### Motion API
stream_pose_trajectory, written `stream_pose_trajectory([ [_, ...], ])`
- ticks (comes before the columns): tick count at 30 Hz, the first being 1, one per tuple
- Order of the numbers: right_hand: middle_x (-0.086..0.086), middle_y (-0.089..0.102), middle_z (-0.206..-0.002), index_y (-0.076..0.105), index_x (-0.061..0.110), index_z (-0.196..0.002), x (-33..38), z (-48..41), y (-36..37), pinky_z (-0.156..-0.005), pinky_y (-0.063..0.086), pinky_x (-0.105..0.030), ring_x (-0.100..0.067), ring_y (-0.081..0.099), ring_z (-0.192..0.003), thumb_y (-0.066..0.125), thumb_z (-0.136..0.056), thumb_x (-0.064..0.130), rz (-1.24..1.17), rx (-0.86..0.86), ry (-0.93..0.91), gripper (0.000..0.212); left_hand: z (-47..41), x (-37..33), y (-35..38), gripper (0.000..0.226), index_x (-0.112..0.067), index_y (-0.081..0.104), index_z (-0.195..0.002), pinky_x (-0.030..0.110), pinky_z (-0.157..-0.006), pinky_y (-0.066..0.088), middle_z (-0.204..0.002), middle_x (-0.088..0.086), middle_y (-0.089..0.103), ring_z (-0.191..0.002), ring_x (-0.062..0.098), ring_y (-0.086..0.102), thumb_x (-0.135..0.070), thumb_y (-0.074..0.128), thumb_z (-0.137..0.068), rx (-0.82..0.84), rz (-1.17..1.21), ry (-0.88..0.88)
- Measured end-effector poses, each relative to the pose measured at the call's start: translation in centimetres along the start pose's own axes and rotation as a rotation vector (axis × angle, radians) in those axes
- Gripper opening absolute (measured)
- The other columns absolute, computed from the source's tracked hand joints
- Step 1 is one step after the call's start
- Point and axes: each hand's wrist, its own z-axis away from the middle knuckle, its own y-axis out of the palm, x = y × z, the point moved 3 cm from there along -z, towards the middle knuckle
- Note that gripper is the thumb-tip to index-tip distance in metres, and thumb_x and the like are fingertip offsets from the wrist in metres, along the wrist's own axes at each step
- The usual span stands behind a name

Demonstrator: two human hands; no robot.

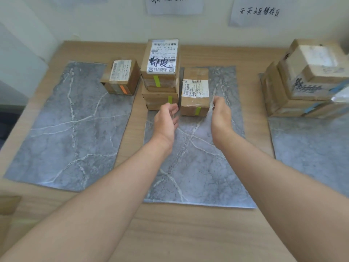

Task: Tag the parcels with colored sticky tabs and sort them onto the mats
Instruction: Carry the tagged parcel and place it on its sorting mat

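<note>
A small cardboard parcel (194,92) with a green tab on its front stands on the middle grey marble mat (190,163). My left hand (166,121) hovers just left of it and my right hand (221,114) just right of it; both have relaxed fingers and hold nothing. To the left of this parcel stands a stack of two parcels (160,72), each with a green tab. A parcel with an orange tab (120,77) sits at the far corner of the left mat (71,125). Several parcels with blue tabs (306,80) are piled on the right mat (311,148).
The mats lie on a wooden table (188,233) against a white wall. Paper signs with handwriting (258,12) hang on the wall above the mats. A brown object (9,204) shows at the left table edge.
</note>
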Motion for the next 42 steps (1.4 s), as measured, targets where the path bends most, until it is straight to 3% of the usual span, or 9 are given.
stream_pose_trajectory([
  [3,0.019,0.050,-0.099,0.056,0.026,-0.115,1.2,3.5,-0.7,-0.096,0.032,-0.032,-0.006,0.046,-0.099,0.035,-0.107,0.036,-0.026,0.020,0.011,0.025,3.2,-1.9,-0.5,0.046,-0.014,0.062,-0.129,0.043,-0.112,0.039,-0.134,0.003,0.062,-0.128,0.025,0.054,-0.039,0.033,-0.104,0.002,-0.051,0.011],
  [7,0.013,0.053,-0.117,0.054,0.019,-0.141,3.4,9.9,-1.5,-0.100,0.030,-0.030,-0.008,0.043,-0.115,0.039,-0.107,0.038,-0.068,0.037,-0.037,0.043,9.0,-5.1,-1.0,0.045,-0.015,0.062,-0.128,0.043,-0.114,0.037,-0.135,0.003,0.061,-0.129,0.023,0.052,-0.038,0.032,-0.105,0.020,-0.091,0.068],
  [11,0.004,0.059,-0.132,0.059,0.018,-0.137,5.5,16.6,-2.6,-0.097,0.031,-0.028,-0.014,0.050,-0.123,0.041,-0.105,0.037,-0.086,0.063,-0.090,0.041,15.4,-7.8,-1.8,0.045,-0.017,0.064,-0.124,0.036,-0.108,0.039,-0.131,0.000,0.062,-0.122,0.018,0.054,-0.040,0.031,-0.105,0.056,-0.123,0.140],
  [19,0.005,0.067,-0.116,0.066,0.026,-0.109,7.8,29.9,-5.1,-0.096,0.040,-0.028,-0.016,0.058,-0.118,0.040,-0.103,0.034,-0.161,0.095,-0.233,0.028,26.9,-10.2,-5.3,0.040,-0.030,0.068,-0.112,0.041,-0.115,0.035,-0.116,-0.012,0.063,-0.124,0.015,0.053,-0.048,0.034,-0.102,0.113,-0.155,0.233],
  [25,0.002,0.063,-0.132,0.065,0.019,-0.130,8.3,37.7,-7.6,-0.108,0.040,-0.036,-0.017,0.055,-0.125,0.044,-0.101,0.038,-0.168,0.084,-0.302,0.040,34.1,-10.5,-7.2,0.039,-0.039,0.068,-0.103,0.047,-0.117,0.031,-0.113,-0.018,0.061,-0.124,0.017,0.050,-0.057,0.033,-0.097,0.188,-0.188,0.267],
  [33,0.011,0.067,-0.092,0.070,0.028,-0.085,7.8,46.0,-9.6,-0.088,0.046,-0.029,-0.012,0.059,-0.095,0.044,-0.102,0.032,-0.164,0.145,-0.374,0.031,43.0,-10.2,-9.7,0.041,-0.029,0.061,-0.124,0.044,-0.120,0.026,-0.135,-0.003,0.055,-0.140,0.025,0.042,-0.050,0.032,-0.103,0.170,-0.122,0.315],
  [35,0.009,0.069,-0.100,0.073,0.027,-0.096,6.9,47.9,-9.9,-0.084,0.045,-0.027,-0.011,0.059,-0.099,0.043,-0.102,0.033,-0.141,0.192,-0.379,0.031,45.3,-9.5,-10.6,0.045,-0.029,0.058,-0.131,0.044,-0.121,0.024,-0.142,-0.002,0.052,-0.140,0.023,0.039,-0.051,0.031,-0.103,0.150,-0.125,0.320],
  [38,0.002,0.066,-0.129,0.072,0.024,-0.117,4.6,51.1,-10.3,-0.109,0.041,-0.036,-0.016,0.056,-0.126,0.045,-0.097,0.041,-0.110,0.233,-0.386,0.037,49.3,-7.8,-12.5,0.049,-0.025,0.053,-0.140,0.042,-0.123,0.019,-0.148,-0.003,0.046,-0.142,0.017,0.037,-0.048,0.030,-0.104,0.119,-0.091,0.344],
  [42,0.005,0.067,-0.118,0.072,0.023,-0.114,2.0,55.2,-10.7,-0.111,0.042,-0.037,-0.017,0.058,-0.118,0.046,-0.100,0.034,-0.072,0.332,-0.374,0.031,54.1,-4.9,-15.8,0.046,-0.029,0.055,-0.135,0.044,-0.122,0.021,-0.148,-0.001,0.047,-0.141,0.019,0.037,-0.052,0.031,-0.103,0.036,-0.106,0.331],
])
